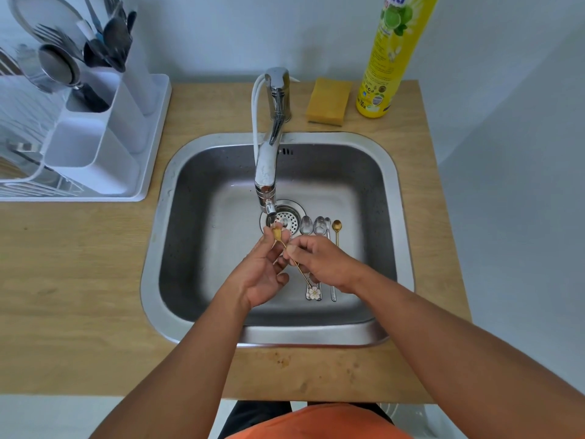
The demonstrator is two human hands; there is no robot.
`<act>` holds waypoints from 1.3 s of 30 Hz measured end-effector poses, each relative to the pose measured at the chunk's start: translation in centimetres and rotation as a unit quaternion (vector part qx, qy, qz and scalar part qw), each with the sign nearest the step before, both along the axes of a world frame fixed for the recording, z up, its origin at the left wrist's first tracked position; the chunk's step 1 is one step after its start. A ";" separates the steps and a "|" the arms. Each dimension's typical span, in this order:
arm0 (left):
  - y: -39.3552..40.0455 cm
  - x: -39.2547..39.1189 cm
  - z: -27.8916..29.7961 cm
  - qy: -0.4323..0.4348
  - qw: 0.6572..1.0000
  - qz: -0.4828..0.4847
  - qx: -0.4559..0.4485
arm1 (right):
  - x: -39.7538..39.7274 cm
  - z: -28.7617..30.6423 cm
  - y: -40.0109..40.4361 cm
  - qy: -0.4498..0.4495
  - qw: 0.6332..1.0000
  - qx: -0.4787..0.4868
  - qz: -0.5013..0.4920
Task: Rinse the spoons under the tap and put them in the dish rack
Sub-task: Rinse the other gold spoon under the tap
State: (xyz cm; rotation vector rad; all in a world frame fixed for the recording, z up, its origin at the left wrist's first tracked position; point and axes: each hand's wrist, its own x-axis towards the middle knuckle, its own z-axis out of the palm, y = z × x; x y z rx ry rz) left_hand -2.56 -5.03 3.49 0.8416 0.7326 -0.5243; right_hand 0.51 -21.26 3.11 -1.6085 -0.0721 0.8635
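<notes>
1. Pinched gold spoon [286, 248] handle with right hand [323, 264].
2. Gripped its bowl in left hand [264, 267] fingers.
3. Held under tap [267, 172], over sink [177, 248]; more spoons [319, 226] below.

brushed steel sink [392, 172], shiny chrome tap [267, 166], matt wood counter [79, 280], white plastic rack [152, 147]

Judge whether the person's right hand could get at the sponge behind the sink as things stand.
Probably yes. The sponge lies bare on the counter with nothing on it, but the right hand is pinching a gold spoon and would need to free itself first.
</notes>
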 end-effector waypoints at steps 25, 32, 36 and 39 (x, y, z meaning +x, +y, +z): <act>0.8 1.8 1.5 0.114 0.992 -0.028 0.038 | -1.3 -0.3 0.0 -0.101 0.992 -0.076 0.006; 0.7 1.3 0.8 0.085 0.993 0.003 0.080 | -0.9 -0.5 0.4 -0.086 0.993 -0.076 -0.040; 0.3 0.9 0.9 0.046 0.987 0.023 0.154 | -0.8 -0.6 0.6 -0.081 0.992 -0.077 -0.057; -0.4 1.0 1.1 0.040 0.973 0.032 0.223 | -1.0 -0.6 1.1 -0.075 0.992 -0.081 -0.055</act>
